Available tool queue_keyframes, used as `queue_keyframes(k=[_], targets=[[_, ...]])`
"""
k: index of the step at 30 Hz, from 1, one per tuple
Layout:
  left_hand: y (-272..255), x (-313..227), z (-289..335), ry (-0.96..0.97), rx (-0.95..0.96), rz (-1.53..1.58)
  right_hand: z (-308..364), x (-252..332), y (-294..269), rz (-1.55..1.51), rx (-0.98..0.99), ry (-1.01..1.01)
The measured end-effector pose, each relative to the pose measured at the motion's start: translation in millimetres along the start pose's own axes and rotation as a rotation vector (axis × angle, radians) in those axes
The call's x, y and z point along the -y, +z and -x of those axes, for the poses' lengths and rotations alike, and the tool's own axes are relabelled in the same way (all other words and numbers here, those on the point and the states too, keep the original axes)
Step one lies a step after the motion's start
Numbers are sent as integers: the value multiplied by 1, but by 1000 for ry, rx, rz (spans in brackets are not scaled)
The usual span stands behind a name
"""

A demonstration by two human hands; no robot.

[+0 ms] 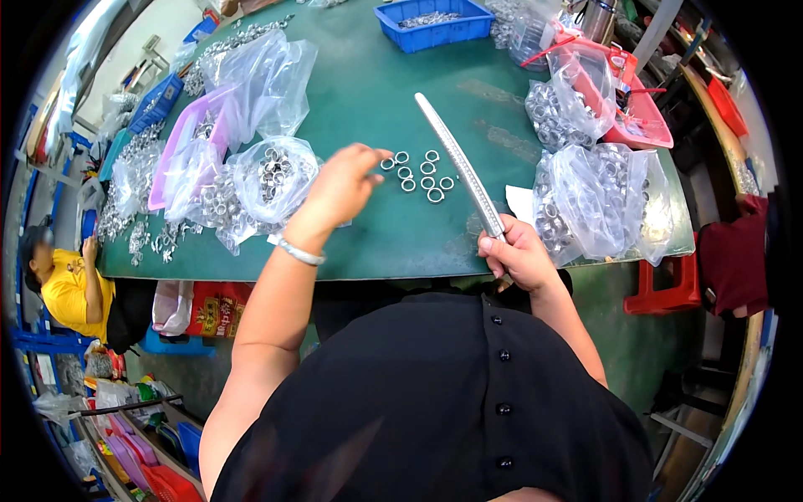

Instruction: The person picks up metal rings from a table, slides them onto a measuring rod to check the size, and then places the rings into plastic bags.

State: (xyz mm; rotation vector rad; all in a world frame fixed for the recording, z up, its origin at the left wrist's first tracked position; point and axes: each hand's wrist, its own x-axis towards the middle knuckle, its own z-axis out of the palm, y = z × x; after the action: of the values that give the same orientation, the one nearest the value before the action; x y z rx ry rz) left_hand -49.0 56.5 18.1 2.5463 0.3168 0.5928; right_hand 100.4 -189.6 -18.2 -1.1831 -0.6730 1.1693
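On the green table lies a small group of silver-coloured rings (429, 168), several in loose clusters. My left hand (345, 182) reaches in from the left, its index finger stretched out and the thumb apart. Its fingertips are right at the leftmost ring (387, 164), which appears to lie on the table. My right hand (520, 253) is closed around the thick lower end of a ring mandrel (458, 159), a long tapered metal stick with graduated markings. The mandrel slants up and to the left, its narrow tip beyond the rings.
Clear bags of rings (274, 171) and a lilac tray (171, 159) sit left of my left hand. More filled bags (581, 201) and a pink basket (640, 117) are on the right. A blue tray (435, 32) stands at the far side. A person in yellow (71, 289) sits at left.
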Motion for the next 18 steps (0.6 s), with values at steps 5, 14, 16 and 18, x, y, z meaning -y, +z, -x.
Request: queue_keyframes(k=[5,14,16,18], targets=[[28,4,-14,6,153,-145,0,-2,-1,-20,5,-6],[18,8,-25,-351,-30,1081,1,3,0,62,31,46],[11,5,-28,-317,-75,1299,2,6,1,99,33,69],[6,2,-32,-243,-71,1393,2,9,3,126,37,93]])
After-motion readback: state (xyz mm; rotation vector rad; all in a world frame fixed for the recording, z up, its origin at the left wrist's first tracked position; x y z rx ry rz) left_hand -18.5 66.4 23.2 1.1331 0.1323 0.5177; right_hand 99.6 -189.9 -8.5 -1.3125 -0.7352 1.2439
